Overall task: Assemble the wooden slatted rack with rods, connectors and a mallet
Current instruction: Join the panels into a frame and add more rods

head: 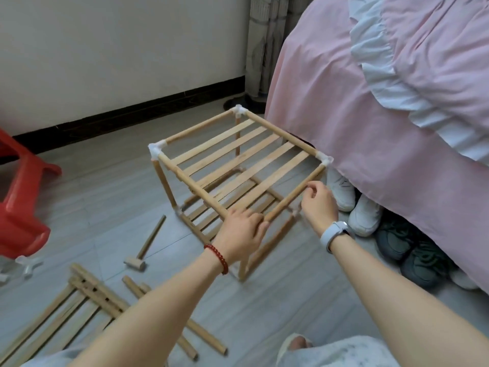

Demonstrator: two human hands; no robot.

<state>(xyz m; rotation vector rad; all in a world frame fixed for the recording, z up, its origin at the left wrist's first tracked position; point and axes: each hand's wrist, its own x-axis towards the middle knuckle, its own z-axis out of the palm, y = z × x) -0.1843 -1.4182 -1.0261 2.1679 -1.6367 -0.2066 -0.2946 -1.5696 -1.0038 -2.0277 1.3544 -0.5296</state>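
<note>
— Where's the rack?

— The rack [232, 165] stands on the floor [111, 186] just beside the pink bed [370, 128], two slatted tiers joined by white connectors [154, 149] at the corners.

— And your hands?

— My left hand [242, 234] grips the near top corner, fingers curled round the rod [293, 194] there. My right hand [318, 201] pinches that same rod further along — thumb and fingers closed on it.

— The mallet?

— The mallet [144, 250] lies on the floor left of the rack, apart from it. Spare rods and slats [87, 298] lie nearer me; a red stool [21, 207] stands at the left.
</note>
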